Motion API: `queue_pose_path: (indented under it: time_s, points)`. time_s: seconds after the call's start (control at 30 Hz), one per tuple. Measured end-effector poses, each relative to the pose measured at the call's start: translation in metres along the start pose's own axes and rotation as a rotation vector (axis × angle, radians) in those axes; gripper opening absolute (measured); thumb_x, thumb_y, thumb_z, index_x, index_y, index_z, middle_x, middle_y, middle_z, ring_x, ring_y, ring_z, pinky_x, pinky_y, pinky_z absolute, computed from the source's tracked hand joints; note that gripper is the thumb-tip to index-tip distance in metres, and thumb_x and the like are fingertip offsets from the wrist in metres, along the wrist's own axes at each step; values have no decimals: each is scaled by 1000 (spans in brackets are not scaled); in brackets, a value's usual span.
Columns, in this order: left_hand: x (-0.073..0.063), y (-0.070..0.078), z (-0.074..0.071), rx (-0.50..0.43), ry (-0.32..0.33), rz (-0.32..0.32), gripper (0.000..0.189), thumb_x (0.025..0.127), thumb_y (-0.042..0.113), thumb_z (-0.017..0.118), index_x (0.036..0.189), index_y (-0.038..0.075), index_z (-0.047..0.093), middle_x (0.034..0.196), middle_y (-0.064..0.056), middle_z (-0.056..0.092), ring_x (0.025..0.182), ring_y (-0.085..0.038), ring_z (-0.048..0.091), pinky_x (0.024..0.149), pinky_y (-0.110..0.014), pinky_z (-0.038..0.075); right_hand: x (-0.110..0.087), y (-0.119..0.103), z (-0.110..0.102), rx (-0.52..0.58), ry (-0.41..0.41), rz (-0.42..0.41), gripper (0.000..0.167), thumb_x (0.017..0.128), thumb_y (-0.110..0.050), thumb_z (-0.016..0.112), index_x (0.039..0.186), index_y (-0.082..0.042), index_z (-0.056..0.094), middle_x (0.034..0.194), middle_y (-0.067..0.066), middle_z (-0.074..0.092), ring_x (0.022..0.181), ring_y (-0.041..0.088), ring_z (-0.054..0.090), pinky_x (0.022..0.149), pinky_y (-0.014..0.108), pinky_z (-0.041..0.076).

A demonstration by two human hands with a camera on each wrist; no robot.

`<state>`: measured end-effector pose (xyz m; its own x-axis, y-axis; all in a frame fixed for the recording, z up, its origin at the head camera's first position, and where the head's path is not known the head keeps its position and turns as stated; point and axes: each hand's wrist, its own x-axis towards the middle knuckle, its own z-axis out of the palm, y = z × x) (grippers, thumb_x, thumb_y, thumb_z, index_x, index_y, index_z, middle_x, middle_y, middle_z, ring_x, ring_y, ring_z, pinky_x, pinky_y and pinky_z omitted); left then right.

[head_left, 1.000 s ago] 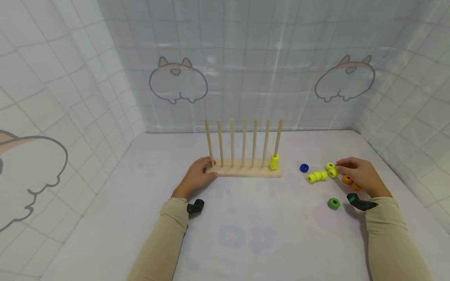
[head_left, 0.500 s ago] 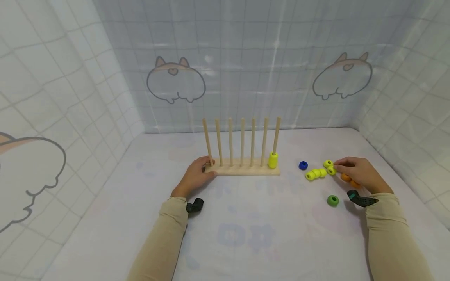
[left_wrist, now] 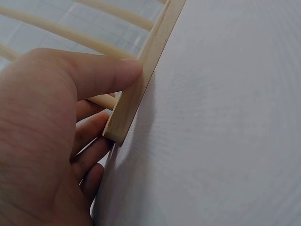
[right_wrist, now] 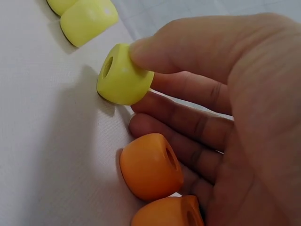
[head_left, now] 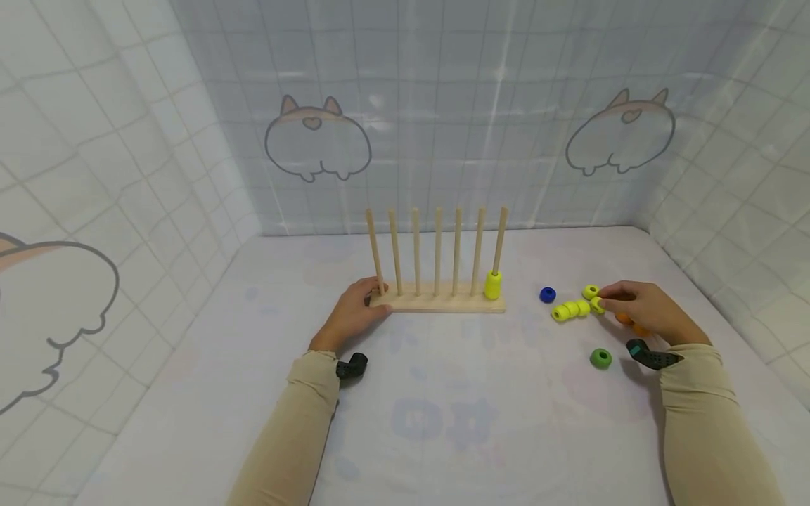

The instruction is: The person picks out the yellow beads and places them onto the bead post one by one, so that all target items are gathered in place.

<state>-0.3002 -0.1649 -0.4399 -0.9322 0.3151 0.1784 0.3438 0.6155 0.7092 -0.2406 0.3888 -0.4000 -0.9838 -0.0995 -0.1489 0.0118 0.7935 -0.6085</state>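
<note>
My left hand point(head_left: 354, 311) grips the left end of a wooden peg rack point(head_left: 436, 303), thumb point(left_wrist: 127, 73) on its front edge and fingers behind. Several upright pegs stand in a row on the base. On the rightmost peg sit yellow beads point(head_left: 493, 287). Off to the right, my right hand point(head_left: 648, 309) pinches a yellow bead point(right_wrist: 123, 77) between thumb and fingers, its hole facing left in the right wrist view. Close under that hand lie two orange beads point(right_wrist: 150, 167). Another yellow bead point(head_left: 591, 292) lies just behind the pinched one.
Left of my right hand is a short row of yellow beads point(head_left: 571, 310) touching end to end. A blue bead point(head_left: 547, 294) lies nearer the rack, and a green bead point(head_left: 600, 358) lies toward me. Printed cloth walls point(head_left: 436, 126) close off the back and both sides.
The right fingers have closed in on the yellow bead, which has shifted slightly apart from the one behind it. My left hand stays on the rack. The head view shifts slightly.
</note>
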Motion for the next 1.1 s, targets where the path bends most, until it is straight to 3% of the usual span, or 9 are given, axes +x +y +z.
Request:
queue_pose_path:
  time_s: [0.37,0.6,0.93,1.1]
  points:
    - [-2,1,2,-6,1,10,33,88,19,76,118,9,64,146,-13,51,135,-33,45,110,-48,38,0,2,3,44,-24,-14,58,98,-48,61,134,-4,57,130,22,59,90,25,56,72,33,49]
    - [0,2,3,12,2,17,30,89,22,75,115,12,64,144,-12,52,133,-32,46,109,-48,39,-1,2,3,42,1,19,63,98,-52,59,136,-1,55,132,25,56,93,27,55,71,32,50]
    - [2,1,1,14,-4,4,34,90,23,74,121,11,64,147,-12,50,135,-32,45,110,-47,37,-3,3,5,72,161,45,66,98,-59,52,133,-2,58,117,19,65,95,29,55,69,30,49]
    - [-1,1,-1,5,-9,-25,39,91,25,74,125,10,63,148,-12,48,137,-32,43,112,-48,36,-5,1,4,102,276,26,63,97,-58,55,129,-3,61,116,19,66,90,22,58,65,27,50]
